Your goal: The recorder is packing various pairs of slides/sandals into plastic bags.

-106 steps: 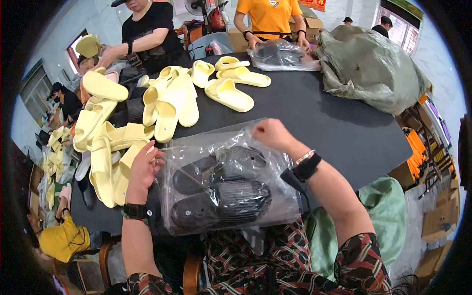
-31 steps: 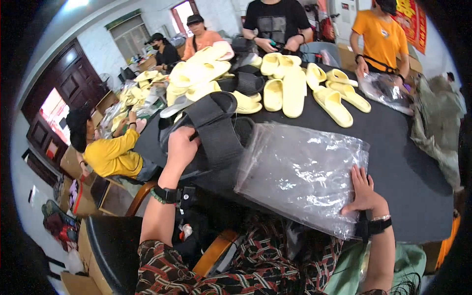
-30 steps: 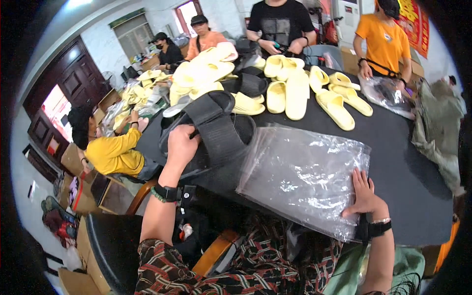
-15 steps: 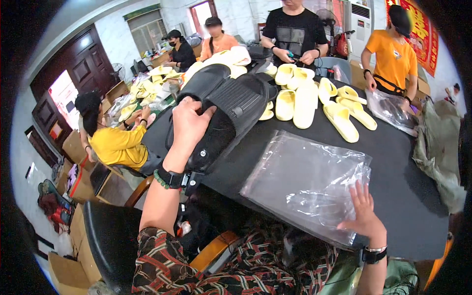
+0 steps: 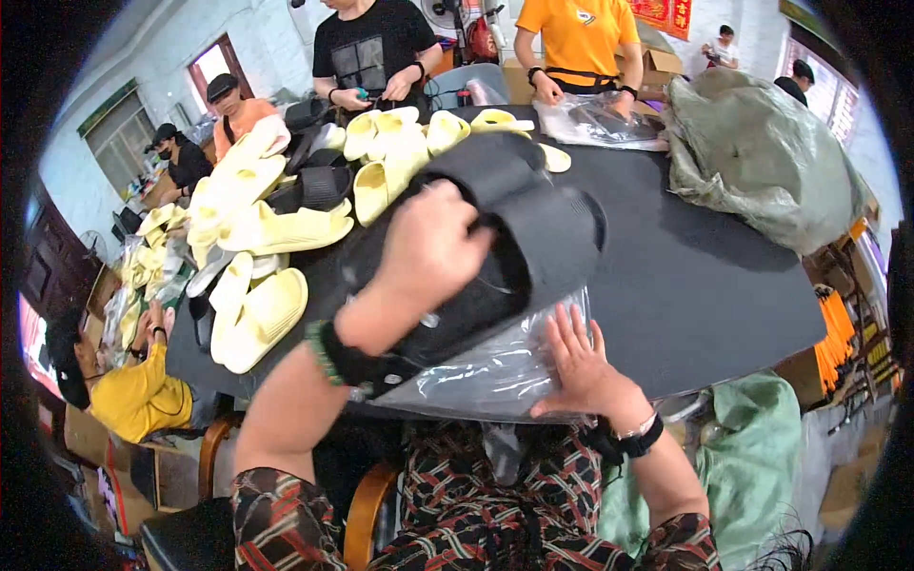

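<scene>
My left hand (image 5: 419, 252), slightly blurred, is closed on a pair of black slippers (image 5: 557, 233) by the inner edges of their straps. The pair is held side by side over the black table, covering much of a clear plastic bag (image 5: 476, 385). Against the bag's right part, near the table's front edge, rests my right hand (image 5: 592, 379), flat with its fingers spread and holding nothing. How many bags lie stacked there I cannot tell.
Pale yellow slippers (image 5: 262, 324) and some black slippers (image 5: 326, 187) are heaped on the table's left and far side. Across the table (image 5: 685, 295), a person in orange (image 5: 581, 43) handles a clear bag (image 5: 609, 122). A large grey-green sack (image 5: 762, 157) sits at the far right corner.
My left hand has brought the black slippers rightward from beside the bag to over it. The right hand still lies on the bag. The whole view has turned to the right.
</scene>
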`<action>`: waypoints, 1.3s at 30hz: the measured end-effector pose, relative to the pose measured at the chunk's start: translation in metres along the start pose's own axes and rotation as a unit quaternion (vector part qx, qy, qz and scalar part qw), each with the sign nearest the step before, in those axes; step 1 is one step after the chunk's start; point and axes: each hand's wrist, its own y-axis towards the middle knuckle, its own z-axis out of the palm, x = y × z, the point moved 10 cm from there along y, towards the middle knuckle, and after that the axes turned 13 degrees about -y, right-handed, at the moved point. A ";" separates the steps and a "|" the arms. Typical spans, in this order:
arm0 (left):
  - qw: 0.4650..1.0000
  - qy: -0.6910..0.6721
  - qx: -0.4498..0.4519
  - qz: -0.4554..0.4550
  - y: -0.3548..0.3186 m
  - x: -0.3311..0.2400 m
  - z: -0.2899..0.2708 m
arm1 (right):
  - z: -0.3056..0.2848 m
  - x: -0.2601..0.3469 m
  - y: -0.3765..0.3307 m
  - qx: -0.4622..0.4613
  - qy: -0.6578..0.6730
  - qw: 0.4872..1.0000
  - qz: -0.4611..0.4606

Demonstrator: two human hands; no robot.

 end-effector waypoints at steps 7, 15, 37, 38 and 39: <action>0.983 -0.011 0.111 -0.148 -0.061 0.068 0.156 | 0.006 0.024 -0.033 0.050 -0.038 0.997 0.033; 0.962 0.100 0.035 -0.251 -0.062 0.190 0.121 | 0.007 0.038 -0.047 0.019 -0.070 0.997 0.019; 0.963 0.070 -0.046 -0.256 -0.140 0.161 0.050 | 0.014 -0.045 -0.001 0.108 -0.047 0.990 0.080; 0.963 0.072 -0.044 -0.256 -0.143 0.162 0.050 | 0.009 -0.046 -0.001 0.117 -0.027 0.990 0.069; 0.965 0.071 -0.043 -0.250 -0.141 0.161 0.052 | 0.006 -0.053 0.000 0.117 -0.029 0.990 0.073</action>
